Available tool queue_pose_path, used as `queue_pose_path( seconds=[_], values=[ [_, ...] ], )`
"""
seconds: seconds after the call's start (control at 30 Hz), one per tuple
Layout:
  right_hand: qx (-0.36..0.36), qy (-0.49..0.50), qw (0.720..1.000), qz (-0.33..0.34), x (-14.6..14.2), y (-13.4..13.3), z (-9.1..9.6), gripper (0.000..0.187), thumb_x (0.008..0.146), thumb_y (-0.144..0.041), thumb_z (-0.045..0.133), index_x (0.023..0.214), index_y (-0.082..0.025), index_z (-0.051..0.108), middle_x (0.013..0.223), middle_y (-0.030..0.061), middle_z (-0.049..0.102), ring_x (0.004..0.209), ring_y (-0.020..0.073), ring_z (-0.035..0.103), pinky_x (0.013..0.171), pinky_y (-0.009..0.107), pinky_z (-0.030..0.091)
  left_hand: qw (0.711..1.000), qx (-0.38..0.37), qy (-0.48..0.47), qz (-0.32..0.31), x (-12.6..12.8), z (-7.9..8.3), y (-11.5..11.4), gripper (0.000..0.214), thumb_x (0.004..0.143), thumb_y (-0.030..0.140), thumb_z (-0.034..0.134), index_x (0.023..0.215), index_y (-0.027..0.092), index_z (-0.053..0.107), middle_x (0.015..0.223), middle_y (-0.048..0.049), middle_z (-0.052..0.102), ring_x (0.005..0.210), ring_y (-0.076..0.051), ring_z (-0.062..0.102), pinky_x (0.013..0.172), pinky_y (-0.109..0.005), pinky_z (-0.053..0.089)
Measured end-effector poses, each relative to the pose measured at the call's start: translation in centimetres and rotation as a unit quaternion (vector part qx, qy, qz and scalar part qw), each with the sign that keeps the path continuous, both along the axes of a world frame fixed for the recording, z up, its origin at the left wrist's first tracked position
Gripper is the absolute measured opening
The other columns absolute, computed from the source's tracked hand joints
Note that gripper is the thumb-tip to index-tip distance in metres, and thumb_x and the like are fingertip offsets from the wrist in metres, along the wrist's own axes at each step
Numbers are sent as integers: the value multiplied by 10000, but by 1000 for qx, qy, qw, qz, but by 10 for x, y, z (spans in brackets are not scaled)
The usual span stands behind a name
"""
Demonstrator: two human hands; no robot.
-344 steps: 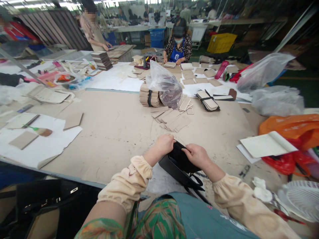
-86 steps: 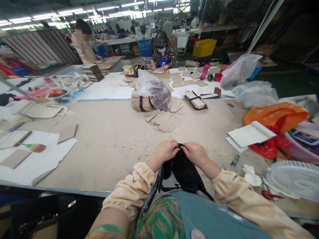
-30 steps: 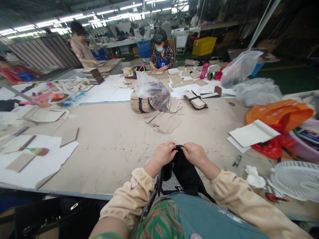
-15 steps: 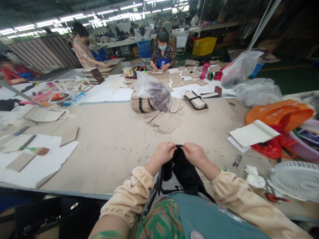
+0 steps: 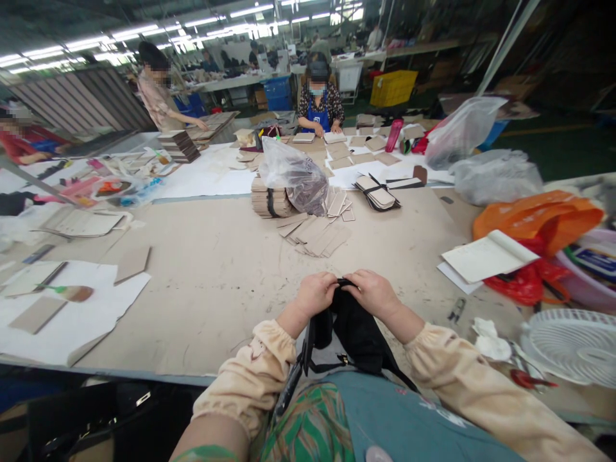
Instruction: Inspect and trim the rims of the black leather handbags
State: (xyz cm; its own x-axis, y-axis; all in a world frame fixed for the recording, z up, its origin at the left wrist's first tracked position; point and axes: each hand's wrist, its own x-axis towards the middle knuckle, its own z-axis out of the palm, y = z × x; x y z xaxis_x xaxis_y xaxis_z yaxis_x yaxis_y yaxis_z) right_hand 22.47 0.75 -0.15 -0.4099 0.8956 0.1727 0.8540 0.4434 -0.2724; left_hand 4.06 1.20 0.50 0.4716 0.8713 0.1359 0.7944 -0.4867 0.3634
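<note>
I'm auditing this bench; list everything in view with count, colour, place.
Bag: one held, black, between hands
Table: one, beige top, centre
Card pieces: several, beige, centre
Plastic bags: several, clear, centre and right
Brush: one, green and brown, left
Notepad: one, white, right
Carrier bag: one, orange, right
Round grille: one, white, right
People: several, mixed clothing, background
Other items: many, mixed, around
Left hand: one, cream sleeve, on bag
Right hand: one, cream sleeve, on bag

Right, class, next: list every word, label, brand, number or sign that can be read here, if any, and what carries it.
No text is legible.
Blue apron, far side: white mark, too small to read.
Blue-and-white packet, right edge: pale marks, too blurred.
Orange bag: faint marks, too unclear.
</note>
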Motion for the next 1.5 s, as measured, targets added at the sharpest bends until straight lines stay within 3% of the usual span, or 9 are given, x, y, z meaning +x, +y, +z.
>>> queue_pose_path(
  seconds=[0.2, 0.7, 1.27, 1.4, 1.5],
  values=[
    [-2, 13, 1000, 8, -1, 5, 0, 196, 851, -343, 495, 859, -217, 645, 831, 35, 649, 821, 146, 559, 717, 232, 381, 1000, 0, -9, 12, -1, -2, 0, 165, 837, 265, 458, 792, 182, 594, 768, -35, 627, 730, -145, 574, 690, -250, 433],
    [6, 35, 999, 19, 3, 8, -7, 224, 858, -354, 479, 874, -218, 657, 841, 32, 663, 820, 141, 577, 730, 231, 395, 1000, -10, -16, -21, -3, -1, 1, 196, 864, 260, 429, 855, 202, 616, 841, -33, 632, 795, -137, 574, 730, -237, 438],
    [-10, 37, 999, 13, 3, 10, -7, 220, 861, -339, 472, 845, -216, 654, 825, 25, 651, 801, 135, 567, 706, 223, 388, 999, -12, -20, 27, 3, -1, 0, 158, 829, 285, 474, 765, 192, 585, 748, -23, 627, 710, -136, 571, 683, -242, 437],
    [-22, 61, 998, 10, 3, 13, -9, 202, 850, -325, 486, 815, -211, 649, 796, 16, 641, 775, 128, 565, 680, 216, 387, 997, -21, -50, 53, 3, -4, 2, 140, 814, 287, 502, 887, 194, 576, 781, -14, 646, 709, -139, 591, 683, -251, 453],
    [-27, 80, 996, 5, 3, 15, -12, 196, 846, -313, 488, 815, -208, 651, 812, 17, 642, 784, 126, 565, 686, 216, 390, 996, -25, -66, 46, 4, -6, 7, 249, 800, 306, 538, 1020, 194, 569, 909, -30, 668, 810, -151, 610, 753, -265, 462]
  ],
)
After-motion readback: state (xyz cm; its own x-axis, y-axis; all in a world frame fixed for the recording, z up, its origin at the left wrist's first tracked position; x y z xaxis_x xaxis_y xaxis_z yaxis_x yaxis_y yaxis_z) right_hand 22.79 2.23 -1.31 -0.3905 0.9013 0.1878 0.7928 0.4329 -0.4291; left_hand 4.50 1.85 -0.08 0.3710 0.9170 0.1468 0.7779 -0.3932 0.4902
